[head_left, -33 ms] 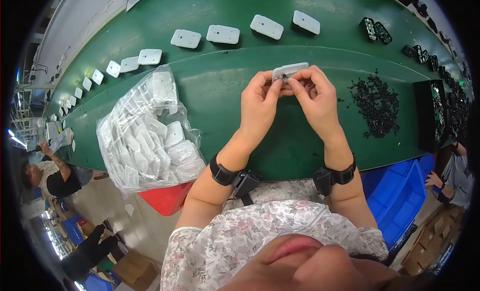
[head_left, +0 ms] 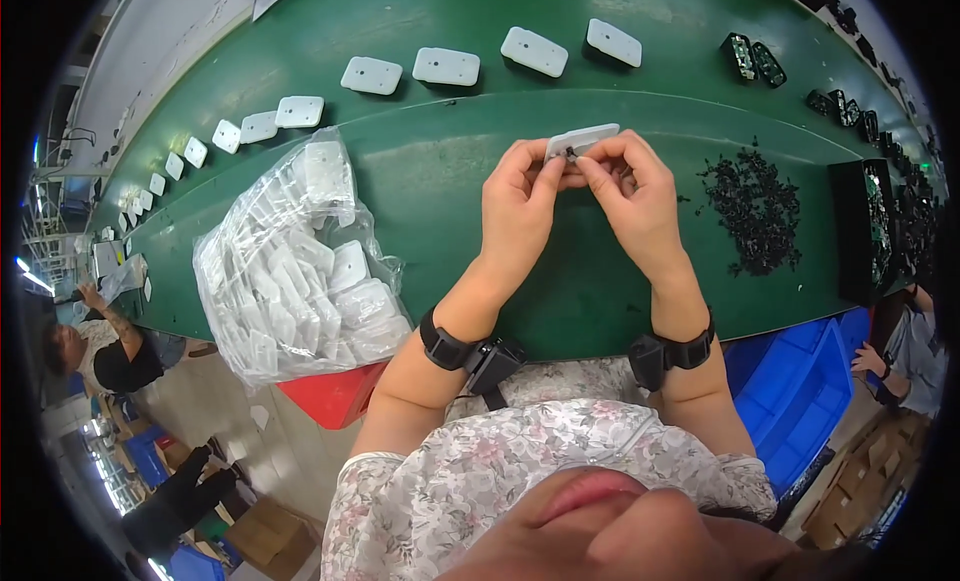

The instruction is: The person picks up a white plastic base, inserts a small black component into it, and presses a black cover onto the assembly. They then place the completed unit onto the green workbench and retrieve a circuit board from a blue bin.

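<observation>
Above the green table, both my hands hold a pale grey-white plastic cover (head_left: 592, 135) with rounded corners, tilted up. My left hand (head_left: 517, 209) pinches its left end between thumb and fingers. From the other side, my right hand (head_left: 640, 206) is closed on the cover, its thumb and fingertips meeting the left thumb at a small dark part (head_left: 571, 153) against the cover's face. The fingers partly hide that part, so its exact shape cannot be made out. A pile of small black pieces (head_left: 752, 211) lies to the right of my right hand.
A clear plastic bag (head_left: 225, 271) full of white covers lies at the left, above a red bin (head_left: 325, 396). White-topped units (head_left: 447, 67) line the far side. Black housings with circuit boards (head_left: 740, 57) stand far right, near a black box (head_left: 850, 231). Blue bins (head_left: 790, 391) sit below.
</observation>
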Demonstrator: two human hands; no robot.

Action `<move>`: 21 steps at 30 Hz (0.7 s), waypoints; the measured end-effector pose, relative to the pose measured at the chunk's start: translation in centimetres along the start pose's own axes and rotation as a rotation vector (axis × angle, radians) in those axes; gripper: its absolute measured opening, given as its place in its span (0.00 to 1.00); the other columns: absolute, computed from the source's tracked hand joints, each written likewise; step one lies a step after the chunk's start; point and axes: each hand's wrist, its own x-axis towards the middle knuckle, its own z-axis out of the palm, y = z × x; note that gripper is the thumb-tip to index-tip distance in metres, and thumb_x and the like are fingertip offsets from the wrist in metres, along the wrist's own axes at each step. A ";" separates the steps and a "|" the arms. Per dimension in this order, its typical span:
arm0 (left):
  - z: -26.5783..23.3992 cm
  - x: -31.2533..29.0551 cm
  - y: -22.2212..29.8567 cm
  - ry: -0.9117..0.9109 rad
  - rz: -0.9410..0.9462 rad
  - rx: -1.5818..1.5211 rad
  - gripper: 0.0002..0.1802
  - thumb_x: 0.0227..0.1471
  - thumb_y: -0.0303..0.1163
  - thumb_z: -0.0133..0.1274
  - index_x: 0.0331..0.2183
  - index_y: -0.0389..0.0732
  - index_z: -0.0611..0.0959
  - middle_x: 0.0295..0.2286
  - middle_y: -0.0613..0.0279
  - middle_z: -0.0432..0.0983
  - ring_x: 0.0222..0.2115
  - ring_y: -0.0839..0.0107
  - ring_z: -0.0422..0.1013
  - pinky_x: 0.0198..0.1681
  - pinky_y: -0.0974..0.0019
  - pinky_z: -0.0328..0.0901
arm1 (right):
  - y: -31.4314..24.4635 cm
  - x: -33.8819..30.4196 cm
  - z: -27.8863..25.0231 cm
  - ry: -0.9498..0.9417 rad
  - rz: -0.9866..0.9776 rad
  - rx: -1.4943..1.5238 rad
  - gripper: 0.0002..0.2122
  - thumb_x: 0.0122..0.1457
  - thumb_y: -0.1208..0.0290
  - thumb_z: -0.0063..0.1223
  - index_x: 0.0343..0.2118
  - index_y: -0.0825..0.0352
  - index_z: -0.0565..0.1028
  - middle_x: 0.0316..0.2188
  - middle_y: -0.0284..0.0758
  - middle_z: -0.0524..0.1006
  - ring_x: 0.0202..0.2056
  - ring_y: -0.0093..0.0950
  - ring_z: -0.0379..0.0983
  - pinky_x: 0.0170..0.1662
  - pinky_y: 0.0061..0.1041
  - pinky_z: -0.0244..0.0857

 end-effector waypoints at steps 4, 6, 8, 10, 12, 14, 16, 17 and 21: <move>0.3 0.1 -0.3 0.000 0.081 0.107 0.06 0.55 0.20 0.45 0.35 0.28 0.75 0.33 0.59 0.71 0.33 0.70 0.75 0.36 0.72 0.70 | 0.2 -0.1 -0.6 -0.039 0.114 0.087 0.03 0.53 0.78 0.55 0.28 0.69 0.72 0.24 0.23 0.69 0.23 0.11 0.59 0.25 0.11 0.52; 0.4 0.1 -0.2 -0.002 0.083 0.117 0.06 0.55 0.20 0.45 0.34 0.28 0.75 0.33 0.59 0.70 0.33 0.70 0.75 0.36 0.72 0.70 | 0.4 0.0 -0.7 -0.033 0.168 0.147 0.03 0.54 0.78 0.56 0.28 0.69 0.72 0.23 0.23 0.69 0.23 0.10 0.59 0.25 0.10 0.52; 0.2 0.2 -0.3 -0.052 0.109 0.102 0.08 0.57 0.23 0.46 0.37 0.30 0.74 0.33 0.56 0.76 0.35 0.68 0.75 0.40 0.71 0.69 | 0.8 0.2 -0.8 -0.007 0.277 0.344 0.03 0.54 0.77 0.55 0.29 0.69 0.72 0.23 0.23 0.70 0.24 0.09 0.60 0.26 0.10 0.54; 0.5 0.1 -0.3 -0.038 0.116 0.086 0.06 0.55 0.22 0.46 0.35 0.29 0.74 0.33 0.58 0.73 0.33 0.70 0.75 0.38 0.72 0.69 | 0.8 0.1 -1.0 -0.016 0.254 0.315 0.03 0.55 0.77 0.55 0.29 0.69 0.72 0.23 0.23 0.70 0.24 0.09 0.62 0.27 0.10 0.56; 0.7 0.1 -0.3 -0.015 0.127 0.071 0.04 0.54 0.20 0.46 0.32 0.28 0.75 0.32 0.60 0.70 0.31 0.71 0.75 0.35 0.73 0.70 | 0.7 0.1 -0.9 -0.033 0.226 0.290 0.03 0.55 0.77 0.55 0.30 0.69 0.72 0.24 0.24 0.71 0.25 0.10 0.64 0.28 0.10 0.57; 0.9 0.3 -0.4 -0.029 0.112 0.060 0.04 0.54 0.19 0.47 0.32 0.28 0.75 0.31 0.61 0.70 0.30 0.72 0.75 0.34 0.73 0.70 | 0.7 0.0 -0.8 -0.022 0.213 0.257 0.03 0.55 0.77 0.54 0.30 0.69 0.72 0.24 0.25 0.73 0.26 0.11 0.67 0.29 0.10 0.60; 0.9 0.4 -0.3 -0.019 0.126 0.060 0.03 0.53 0.19 0.47 0.31 0.29 0.75 0.30 0.61 0.70 0.30 0.72 0.74 0.34 0.73 0.70 | 0.6 0.2 -0.6 -0.021 0.210 0.271 0.03 0.55 0.77 0.54 0.30 0.69 0.72 0.25 0.26 0.73 0.26 0.13 0.68 0.29 0.11 0.61; 0.9 0.3 -0.3 -0.008 0.133 0.059 0.03 0.53 0.20 0.48 0.30 0.29 0.75 0.29 0.61 0.70 0.29 0.73 0.74 0.33 0.73 0.70 | 0.6 0.2 -0.4 -0.021 0.214 0.285 0.03 0.56 0.78 0.53 0.30 0.69 0.71 0.25 0.27 0.74 0.26 0.14 0.69 0.30 0.11 0.61; -0.6 0.4 -0.5 0.067 0.400 0.403 0.03 0.48 0.22 0.53 0.27 0.33 0.75 0.24 0.58 0.69 0.22 0.71 0.70 0.26 0.71 0.65 | 0.6 -0.1 1.4 -0.036 0.156 0.425 0.04 0.55 0.77 0.54 0.28 0.69 0.70 0.23 0.25 0.70 0.23 0.10 0.62 0.24 0.11 0.57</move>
